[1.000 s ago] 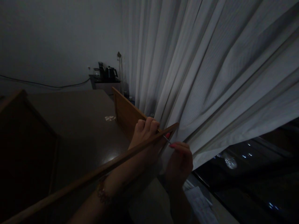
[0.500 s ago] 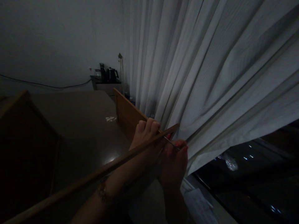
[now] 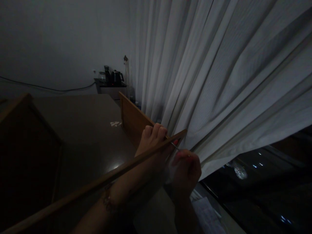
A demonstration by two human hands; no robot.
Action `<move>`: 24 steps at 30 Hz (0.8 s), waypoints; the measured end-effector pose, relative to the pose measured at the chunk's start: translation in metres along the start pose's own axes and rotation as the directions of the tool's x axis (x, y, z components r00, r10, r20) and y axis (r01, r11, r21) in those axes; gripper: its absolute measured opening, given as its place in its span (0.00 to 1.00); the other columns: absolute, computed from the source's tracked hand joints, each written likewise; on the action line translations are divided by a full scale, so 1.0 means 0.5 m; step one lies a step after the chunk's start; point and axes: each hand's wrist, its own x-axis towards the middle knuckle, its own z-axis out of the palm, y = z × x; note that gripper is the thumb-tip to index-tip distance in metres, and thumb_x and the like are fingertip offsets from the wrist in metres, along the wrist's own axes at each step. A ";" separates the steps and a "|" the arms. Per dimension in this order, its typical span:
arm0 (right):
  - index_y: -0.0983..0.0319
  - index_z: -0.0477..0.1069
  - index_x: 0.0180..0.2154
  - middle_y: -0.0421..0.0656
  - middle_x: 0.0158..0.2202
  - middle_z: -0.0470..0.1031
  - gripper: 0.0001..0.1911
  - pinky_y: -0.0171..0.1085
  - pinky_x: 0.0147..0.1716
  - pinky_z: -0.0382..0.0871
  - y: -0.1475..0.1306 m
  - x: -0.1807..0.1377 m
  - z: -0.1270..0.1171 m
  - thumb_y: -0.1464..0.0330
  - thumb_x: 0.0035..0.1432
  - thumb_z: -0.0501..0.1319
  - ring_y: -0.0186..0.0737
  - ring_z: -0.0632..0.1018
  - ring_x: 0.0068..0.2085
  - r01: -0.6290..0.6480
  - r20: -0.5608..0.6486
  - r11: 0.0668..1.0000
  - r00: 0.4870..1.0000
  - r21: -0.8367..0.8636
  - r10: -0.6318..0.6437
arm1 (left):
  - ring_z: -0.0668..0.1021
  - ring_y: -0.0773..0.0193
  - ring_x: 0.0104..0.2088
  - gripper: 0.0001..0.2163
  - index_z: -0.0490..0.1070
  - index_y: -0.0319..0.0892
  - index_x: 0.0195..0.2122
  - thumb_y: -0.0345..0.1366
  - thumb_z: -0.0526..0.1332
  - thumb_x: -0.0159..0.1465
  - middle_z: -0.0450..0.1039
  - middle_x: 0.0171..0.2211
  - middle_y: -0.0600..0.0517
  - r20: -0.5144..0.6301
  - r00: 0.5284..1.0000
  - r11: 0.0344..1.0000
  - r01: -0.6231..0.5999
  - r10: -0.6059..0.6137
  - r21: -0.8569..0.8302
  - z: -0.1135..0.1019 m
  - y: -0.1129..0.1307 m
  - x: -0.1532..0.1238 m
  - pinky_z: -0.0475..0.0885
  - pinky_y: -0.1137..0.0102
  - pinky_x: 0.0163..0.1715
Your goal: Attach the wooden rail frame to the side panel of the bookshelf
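Observation:
A wooden frame of joined boards stands on the grey tabletop (image 3: 97,113). Its long narrow board edge (image 3: 117,173) slants across the view from lower left to a corner at the right. My left hand (image 3: 154,138) is wrapped over the boards near that corner, beside the brown side board (image 3: 133,113). A thin metal rod (image 3: 175,146) sticks out at the board edge by the corner. My right hand (image 3: 187,167) is closed at its outer end, fingers bunched; dim light hides most of the grip and whether the rod has a handle.
A dark wooden panel (image 3: 29,139) rises at the left. White scraps (image 3: 115,123) lie on the tabletop. Behind it a black kettle (image 3: 117,77) stands on a small cabinet (image 3: 113,91). A white curtain (image 3: 207,71) hangs close along the right, with papers (image 3: 207,211) below.
My right hand has turned and shifted slightly right and down, its fingers now more curled at the rod. The left hand and boards have stayed in place.

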 end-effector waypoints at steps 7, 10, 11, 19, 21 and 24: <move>0.58 0.61 0.28 0.36 0.24 0.63 0.18 0.37 0.32 0.61 0.019 0.030 0.002 0.61 0.69 0.46 0.35 0.67 0.28 0.111 0.159 0.988 0.979 0.107 -0.127 | 0.63 0.57 0.39 0.10 0.61 0.42 0.40 0.43 0.50 0.66 0.66 0.41 0.47 -0.007 1.000 1.000 -0.012 0.012 0.009 0.001 0.002 0.000 0.61 0.61 0.40; 0.59 0.60 0.25 0.36 0.24 0.59 0.21 0.38 0.33 0.59 0.033 0.037 0.001 0.56 0.68 0.46 0.36 0.65 0.29 0.123 0.155 0.989 0.979 0.085 -0.135 | 0.63 0.57 0.39 0.10 0.61 0.42 0.41 0.43 0.50 0.66 0.66 0.41 0.48 -0.005 1.000 1.000 -0.003 0.003 0.002 -0.001 0.001 0.001 0.61 0.61 0.40; 0.59 0.60 0.25 0.36 0.24 0.59 0.22 0.39 0.34 0.59 0.036 0.038 0.001 0.55 0.68 0.46 0.36 0.65 0.29 0.125 0.157 0.989 0.978 0.075 -0.135 | 0.63 0.57 0.39 0.09 0.61 0.43 0.40 0.43 0.50 0.67 0.66 0.41 0.48 -0.001 1.000 1.000 -0.014 0.014 0.002 -0.001 0.001 0.001 0.61 0.61 0.40; 0.59 0.57 0.22 0.35 0.23 0.55 0.28 0.40 0.37 0.60 0.029 0.035 0.015 0.48 0.65 0.44 0.36 0.62 0.28 0.036 0.104 0.998 0.994 0.051 -0.041 | 0.62 0.58 0.38 0.09 0.62 0.43 0.39 0.42 0.50 0.67 0.65 0.40 0.49 -0.063 0.997 0.999 -0.036 0.038 0.033 0.005 0.000 0.002 0.61 0.62 0.39; 0.58 0.62 0.25 0.35 0.25 0.57 0.24 0.38 0.37 0.62 0.022 0.027 0.021 0.47 0.63 0.50 0.35 0.63 0.29 -0.056 0.097 0.982 0.995 0.178 0.039 | 0.62 0.58 0.38 0.08 0.62 0.43 0.40 0.41 0.50 0.67 0.65 0.40 0.49 -0.047 0.998 0.999 -0.029 0.030 0.029 0.002 0.003 0.002 0.61 0.62 0.39; 0.55 0.67 0.36 0.33 0.27 0.63 0.18 0.34 0.35 0.64 0.009 0.011 0.025 0.47 0.58 0.58 0.32 0.67 0.28 -0.191 0.111 0.924 0.980 0.330 0.163 | 0.61 0.58 0.38 0.07 0.61 0.43 0.40 0.39 0.50 0.67 0.66 0.40 0.48 -0.043 0.998 0.999 -0.038 0.039 0.026 -0.005 0.009 0.003 0.61 0.62 0.39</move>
